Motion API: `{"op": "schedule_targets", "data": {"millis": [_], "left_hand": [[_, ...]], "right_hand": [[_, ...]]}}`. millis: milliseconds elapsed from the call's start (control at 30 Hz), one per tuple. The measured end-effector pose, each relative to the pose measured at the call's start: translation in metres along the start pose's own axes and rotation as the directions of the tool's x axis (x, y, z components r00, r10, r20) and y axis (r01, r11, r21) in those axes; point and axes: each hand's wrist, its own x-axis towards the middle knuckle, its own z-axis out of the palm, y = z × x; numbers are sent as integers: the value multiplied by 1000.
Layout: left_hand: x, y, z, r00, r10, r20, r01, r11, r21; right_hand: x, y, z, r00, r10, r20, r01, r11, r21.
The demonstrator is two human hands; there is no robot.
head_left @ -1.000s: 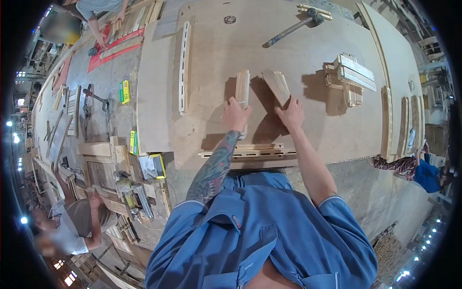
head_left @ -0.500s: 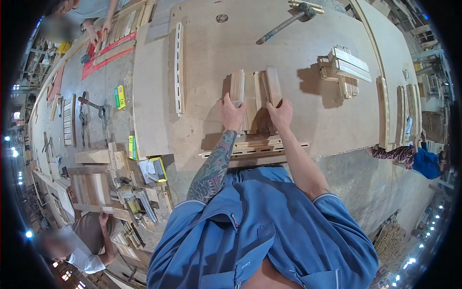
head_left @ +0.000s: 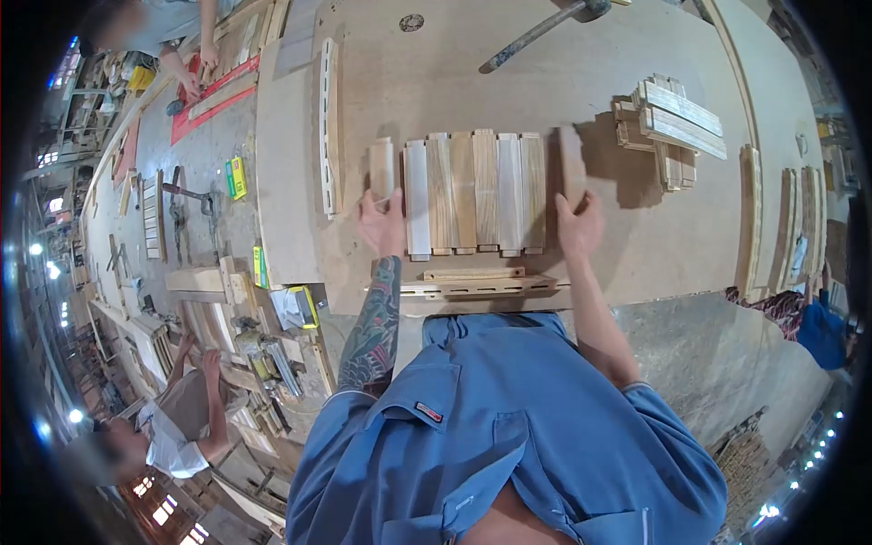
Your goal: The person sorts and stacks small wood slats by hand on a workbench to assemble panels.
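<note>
Several wooden slats (head_left: pixel 462 191) lie side by side in a row on the board in front of me. To the left of the row, my left hand (head_left: pixel 381 222) is closed on the near end of a short wooden slat (head_left: pixel 381 165). My right hand (head_left: pixel 581 224) grips another wooden slat (head_left: pixel 570 163) on the right, apart from the row. Nearest my body lie a slotted wooden rail (head_left: pixel 472 289) and a shorter strip (head_left: pixel 474 273) above it.
A stack of slats (head_left: pixel 677 127) stands to the right, and a hammer (head_left: pixel 545 34) lies at the back. Another slotted rail (head_left: pixel 326 127) lies left. Two co-workers are at the left, one with hands over a red sheet (head_left: pixel 218 102); a clamp (head_left: pixel 191 197) is nearby.
My hands have spread apart, left hand leftward and right hand rightward, each with a slat. Between them, the slats now lie in a wider row.
</note>
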Motion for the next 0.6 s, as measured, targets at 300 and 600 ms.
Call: {"op": "schedule_targets", "data": {"millis": [300,600], "left_hand": [[4,-8,2,993,96,65,-110,961,254],[44,-29,8,912,315,262,-394,848,354]], "right_hand": [[-2,12,3,964,-172,203,193,977,-86],[59,32,26,900,-205,385,169,977,126]]}}
